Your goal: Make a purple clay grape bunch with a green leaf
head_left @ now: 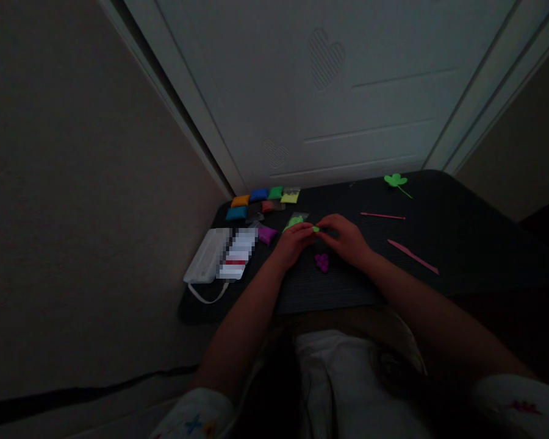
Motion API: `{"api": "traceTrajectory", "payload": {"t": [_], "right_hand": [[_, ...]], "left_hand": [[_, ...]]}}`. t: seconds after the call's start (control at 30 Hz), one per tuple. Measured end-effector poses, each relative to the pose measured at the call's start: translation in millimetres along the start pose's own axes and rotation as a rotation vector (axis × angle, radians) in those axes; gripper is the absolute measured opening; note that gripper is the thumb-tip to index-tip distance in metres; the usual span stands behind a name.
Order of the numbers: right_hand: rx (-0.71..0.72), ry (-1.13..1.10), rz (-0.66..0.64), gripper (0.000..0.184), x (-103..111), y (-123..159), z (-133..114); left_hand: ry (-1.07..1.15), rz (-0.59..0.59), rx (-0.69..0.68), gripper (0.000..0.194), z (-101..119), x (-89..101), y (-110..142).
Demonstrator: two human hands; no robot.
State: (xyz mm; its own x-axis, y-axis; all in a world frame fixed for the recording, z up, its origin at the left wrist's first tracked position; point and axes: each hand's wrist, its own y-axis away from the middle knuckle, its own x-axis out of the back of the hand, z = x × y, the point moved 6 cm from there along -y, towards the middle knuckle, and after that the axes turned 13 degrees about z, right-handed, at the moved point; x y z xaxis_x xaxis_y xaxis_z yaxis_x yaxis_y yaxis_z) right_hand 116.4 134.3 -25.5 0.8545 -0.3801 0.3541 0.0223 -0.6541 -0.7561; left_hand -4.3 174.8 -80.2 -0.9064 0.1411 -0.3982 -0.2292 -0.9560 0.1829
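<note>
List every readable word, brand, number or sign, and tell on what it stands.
No text can be read.
Flat white thing beside the clear box: pixelated, unreadable.
Yellow packet: marks too small to read.
Door: heart shapes, no words.
Left sleeve: blue cross-like embroidery, no words.

dim light | door (265, 91) dull grey | right-hand shadows near black | card (240, 249) pixelated
</note>
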Motion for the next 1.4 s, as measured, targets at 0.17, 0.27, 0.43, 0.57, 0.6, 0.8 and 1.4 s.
{"api": "traceTrajectory", "payload": {"t": [0.17,0.27,0.43,0.57,0.6,0.8,1.4], "right_hand": [[-0.014,0.011,-0.017,0.014,0.0,0.5,0.9],[-0.005,0.014,-0.010,0.014,0.1,1.0,0.6],[0.016,0.011,-0.011,0.021,-1.5,1.6,-0.5],[0.010,0.031,-0.017,0.016,-2.7,1.8,-0.2],[0.007,0.039,-0.016,0.015,-2.7,1.8,0.0],[0.014,0.049,-0.010,0.014,-0.4,1.4,-1.3],[0.024,0.051,-0.002,0.016,2.5,1.0,-9.3]], "left_hand": [[-0.007,-0.005,0.002,0.016,0.1,-0.1,0.7],[-0.009,-0.009,-0.002,0.016,0.2,0.0,0.6],[-0.013,-0.009,-0.010,0.017,0.9,-1.0,1.1],[-0.024,-0.016,-0.009,0.016,0.4,-1.7,1.5],[-0.026,-0.016,-0.009,0.016,0.1,-1.6,1.4],[-0.023,-0.021,-0.014,0.016,0.0,-1.8,1.3],[-0.027,-0.067,-0.012,0.017,5.2,-3.8,6.6]]}}
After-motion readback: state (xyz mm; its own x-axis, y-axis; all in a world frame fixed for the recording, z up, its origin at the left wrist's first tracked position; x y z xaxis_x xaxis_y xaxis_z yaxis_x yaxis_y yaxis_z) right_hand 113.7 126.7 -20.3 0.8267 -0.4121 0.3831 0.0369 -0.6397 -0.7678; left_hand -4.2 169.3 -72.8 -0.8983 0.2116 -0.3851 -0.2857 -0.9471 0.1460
